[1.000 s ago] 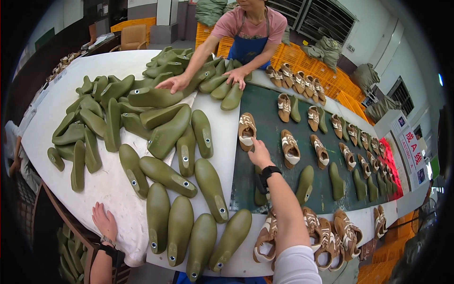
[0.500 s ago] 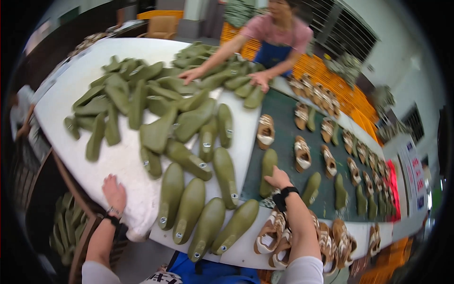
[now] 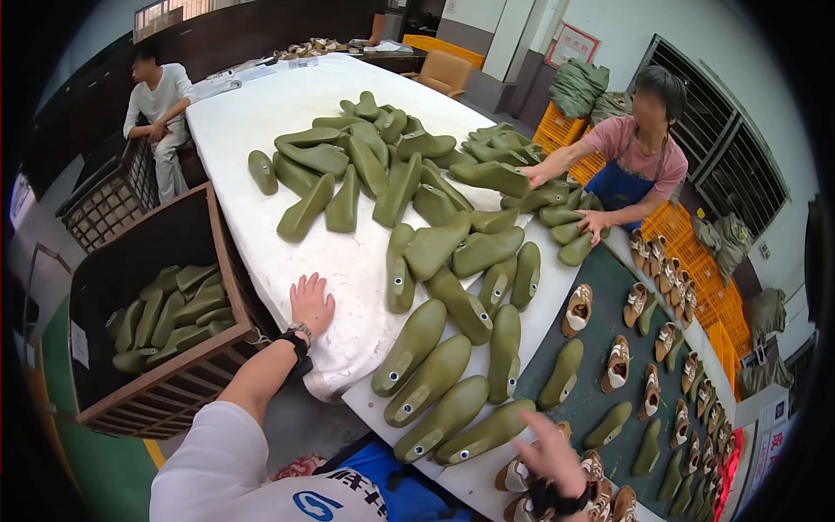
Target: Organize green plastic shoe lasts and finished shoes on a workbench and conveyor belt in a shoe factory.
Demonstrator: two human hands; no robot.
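My left hand (image 3: 311, 304) lies flat with fingers spread on the white table covering (image 3: 287, 248), holding nothing. My right hand (image 3: 550, 452), a little blurred, hovers with fingers apart beside the near green shoe last (image 3: 487, 432) and above tan-and-white shoes (image 3: 515, 477). Nothing shows in its grasp. Several more lasts lie side by side at the table's near edge, such as one last (image 3: 428, 380). Just beyond my right hand, a single last (image 3: 561, 374) rests on the dark green conveyor surface (image 3: 544, 344). A large loose pile of lasts (image 3: 370, 161) spreads across the table.
Across the table a person in a pink shirt (image 3: 639, 157) grips a last (image 3: 491, 177). Rows of shoes (image 3: 617, 364) and lasts stand on the conveyor at right. A brown crate (image 3: 161, 396) of lasts stands at left; another person (image 3: 161, 109) sits behind it.
My right hand has let go of the last on the green conveyor and drawn back toward me. My view has swung left. The person opposite has picked up a last.
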